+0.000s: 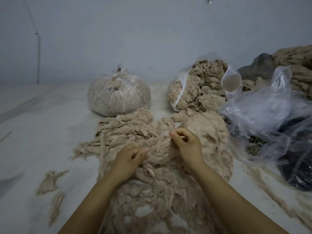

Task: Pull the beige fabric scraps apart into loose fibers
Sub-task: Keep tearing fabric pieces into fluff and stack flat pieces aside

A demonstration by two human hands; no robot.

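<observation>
Both forearms run off the bottom edge, so nothing past them shows. The left hand (130,157) has its fingertips sunk in the fluff (160,149); whether they pinch it cannot be told. At three o'clock a dark bundle (297,176) lies under crumpled clear plastic (263,112), cut by the right edge, its contents unreadable. At two o'clock a beige heap (297,65) is cropped too. The loose fibers (273,200) at four o'clock smear into blur. At twelve o'clock a small thing (208,0) is clipped by the top edge, unidentifiable. The tied bag (118,95) hides what lies behind it.
</observation>
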